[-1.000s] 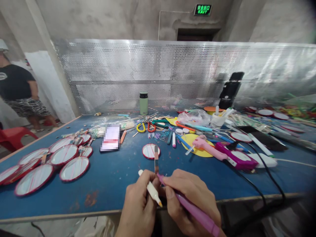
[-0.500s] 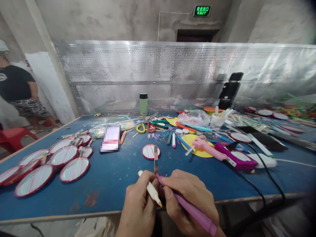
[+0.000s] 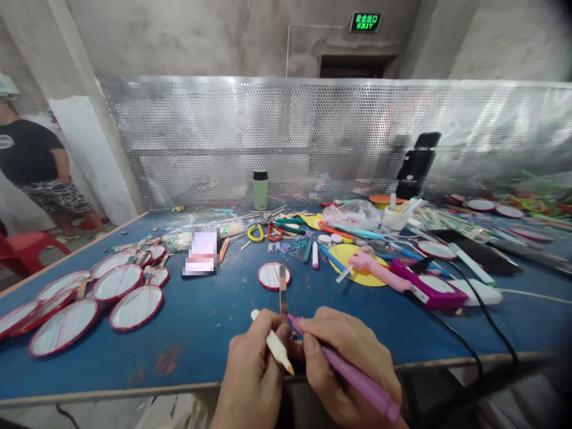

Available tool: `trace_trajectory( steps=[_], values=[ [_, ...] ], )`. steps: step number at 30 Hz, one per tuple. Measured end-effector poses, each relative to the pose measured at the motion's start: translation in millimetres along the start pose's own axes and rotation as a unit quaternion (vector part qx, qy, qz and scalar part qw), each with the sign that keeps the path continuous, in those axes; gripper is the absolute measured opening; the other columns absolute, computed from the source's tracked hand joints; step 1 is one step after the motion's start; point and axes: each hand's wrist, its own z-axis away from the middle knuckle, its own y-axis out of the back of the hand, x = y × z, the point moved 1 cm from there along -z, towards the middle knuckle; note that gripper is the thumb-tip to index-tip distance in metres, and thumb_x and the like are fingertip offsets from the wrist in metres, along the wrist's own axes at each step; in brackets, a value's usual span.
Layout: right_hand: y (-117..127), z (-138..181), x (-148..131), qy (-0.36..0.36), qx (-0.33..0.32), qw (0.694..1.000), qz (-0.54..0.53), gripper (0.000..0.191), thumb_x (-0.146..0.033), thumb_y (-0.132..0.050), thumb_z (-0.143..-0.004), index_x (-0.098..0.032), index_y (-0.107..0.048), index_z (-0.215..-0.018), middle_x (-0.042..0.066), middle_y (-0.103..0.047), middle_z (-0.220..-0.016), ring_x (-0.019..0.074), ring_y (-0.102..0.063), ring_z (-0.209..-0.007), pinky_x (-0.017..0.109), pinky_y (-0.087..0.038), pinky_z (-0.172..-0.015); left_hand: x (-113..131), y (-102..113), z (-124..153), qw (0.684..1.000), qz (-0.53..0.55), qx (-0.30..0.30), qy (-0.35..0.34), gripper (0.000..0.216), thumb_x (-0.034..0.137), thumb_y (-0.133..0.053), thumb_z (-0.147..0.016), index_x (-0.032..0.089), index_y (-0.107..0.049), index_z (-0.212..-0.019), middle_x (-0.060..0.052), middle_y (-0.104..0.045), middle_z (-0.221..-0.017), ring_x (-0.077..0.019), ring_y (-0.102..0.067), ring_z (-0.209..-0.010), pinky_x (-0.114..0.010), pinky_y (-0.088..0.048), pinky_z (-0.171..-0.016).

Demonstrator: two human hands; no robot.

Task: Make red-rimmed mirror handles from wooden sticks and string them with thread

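My left hand [image 3: 252,375] is closed around a white pen-like tool [image 3: 273,345] with an orange tip, and it also pinches the lower end of a flat wooden stick [image 3: 282,287] that stands up from my fingers. My right hand [image 3: 346,357] grips a long pink-purple pen tool [image 3: 353,376] like a pencil, with its tip against the base of the stick. Both hands hover over the near edge of the blue table [image 3: 214,325]. Just beyond the stick lies a small round red-rimmed disc [image 3: 271,275].
Several larger red-rimmed discs [image 3: 134,305] lie at the left. Pens, scissors, a pink glue gun [image 3: 379,271], a magenta box [image 3: 431,287] and black cables [image 3: 469,345] crowd the right. A green bottle [image 3: 260,188] stands before the perforated metal screen. Another person [image 3: 31,161] stands far left by a red chair.
The view has dipped slightly. My right hand has shifted a little with the pink tool; the left hand and the stick stay put.
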Motion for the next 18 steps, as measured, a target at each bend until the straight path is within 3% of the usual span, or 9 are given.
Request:
trace_trajectory(
  steps=[13,18],
  values=[
    [4.0,-2.0,-2.2,-0.006,0.001,1.0,0.006,0.02,-0.005,-0.057,-0.078,-0.018,-0.065,-0.09,0.001,-0.071,-0.069,0.0164,-0.069,-0.065,0.025,-0.056,-0.058,-2.8,-0.3,-0.1,1.0,0.006,0.004,-0.008,0.029,0.042,-0.044,-0.095,0.021,-0.049,-0.075,0.001,-0.06,-0.069,-0.0112,-0.045,-0.059,-0.021,-0.034,-0.056],
    [3.0,-1.7,-2.1,0.003,-0.01,1.0,-0.011,0.02,-0.005,-0.057,-0.078,-0.017,-0.065,-0.091,0.002,-0.07,-0.071,0.0156,-0.068,-0.063,0.025,-0.054,-0.056,-2.0,-1.4,0.4,1.0,0.009,0.009,-0.004,0.031,0.043,-0.043,-0.095,0.02,-0.055,-0.077,0.003,-0.052,-0.062,-0.0111,-0.041,-0.057,-0.02,-0.033,-0.054]
  ],
)
